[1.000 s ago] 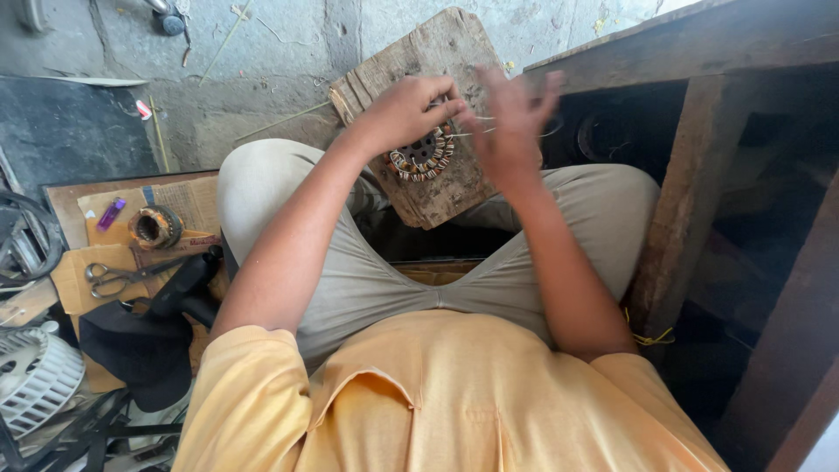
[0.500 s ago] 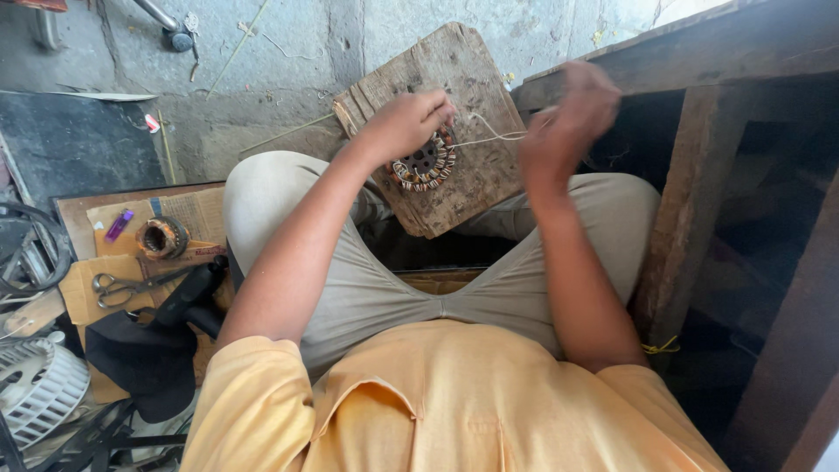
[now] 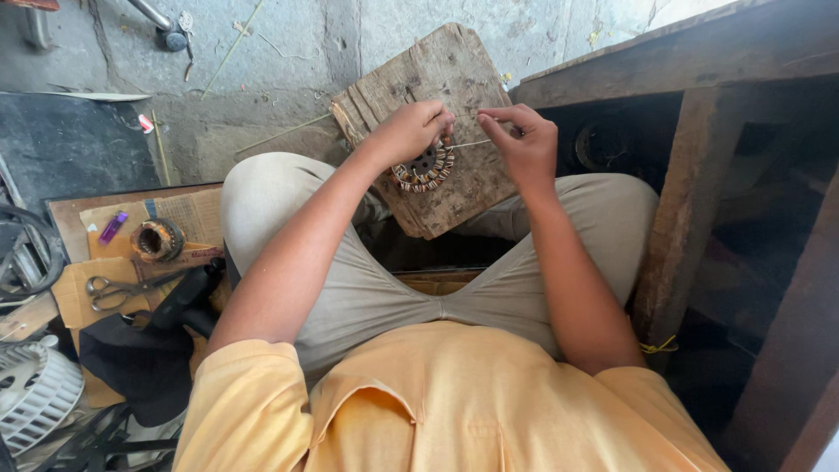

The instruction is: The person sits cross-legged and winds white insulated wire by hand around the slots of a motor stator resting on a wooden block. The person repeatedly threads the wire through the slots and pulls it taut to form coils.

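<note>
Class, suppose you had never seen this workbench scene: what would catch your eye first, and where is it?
First, the two hands meeting at the top centre: the left hand rests on a ring-shaped wound coil lying on a worn wooden board across the knees, while the right hand pinches a thin wire running to it. Next, scissors and a tape roll on cardboard at left.

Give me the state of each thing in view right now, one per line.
left hand: resting on the wound ring, pressing it down
right hand: pinching a thin wire, drawn taut
wound ring: flat on the board, partly covered
wooden board: propped tilted across the knees
thin wire: stretched between ring and fingers
scissors: lying closed on cardboard
tape roll: lying flat, untouched
</note>
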